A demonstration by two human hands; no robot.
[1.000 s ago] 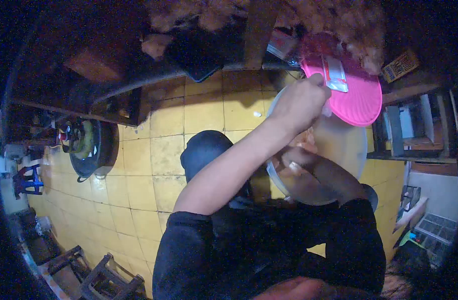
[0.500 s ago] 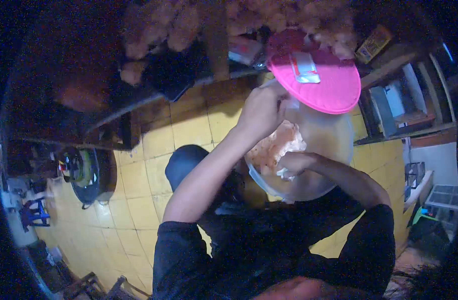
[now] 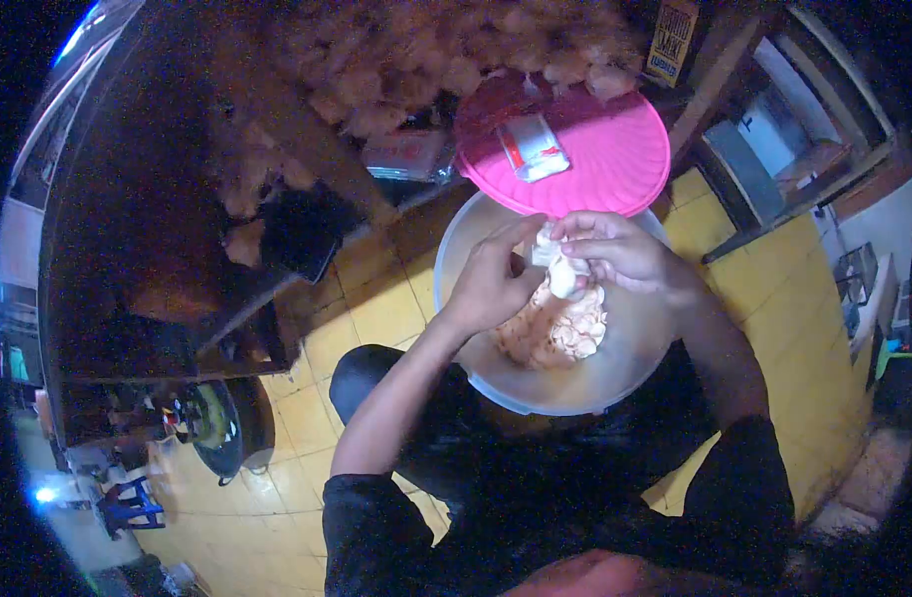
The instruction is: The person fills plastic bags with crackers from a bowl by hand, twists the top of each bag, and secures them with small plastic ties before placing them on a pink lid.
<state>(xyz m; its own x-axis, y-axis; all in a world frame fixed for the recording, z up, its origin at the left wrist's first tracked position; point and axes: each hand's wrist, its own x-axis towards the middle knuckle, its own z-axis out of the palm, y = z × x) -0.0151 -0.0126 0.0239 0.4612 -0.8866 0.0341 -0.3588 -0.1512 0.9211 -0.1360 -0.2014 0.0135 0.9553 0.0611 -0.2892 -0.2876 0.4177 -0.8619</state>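
Observation:
My left hand (image 3: pixel 496 276) and my right hand (image 3: pixel 620 251) meet over a large translucent tub (image 3: pixel 461 353) set between my legs. Their fingers are closed round a small whitish plastic bag (image 3: pixel 565 277), which bulges with something pale. Below it, a heap of pale, reddish-tinged pieces (image 3: pixel 541 333) covers part of the tub's bottom. A round pink lid (image 3: pixel 615 159) lies beyond the tub's far rim, close above my fingertips, and carries a flat clear packet with red print (image 3: pixel 534 147).
Many filled clear bags (image 3: pixel 396 70) crowd the dark wooden table (image 3: pixel 128 298) ahead. A yellow-and-black box (image 3: pixel 672 40) stands at its right. A dark pan (image 3: pixel 242 428) rests on the yellow tiled floor (image 3: pixel 297 483) at left. Wooden furniture (image 3: pixel 774 149) stands at right.
My right hand has risen from the heap in the tub to meet my left hand at the small bag. The view has shifted, with the lid now further left.

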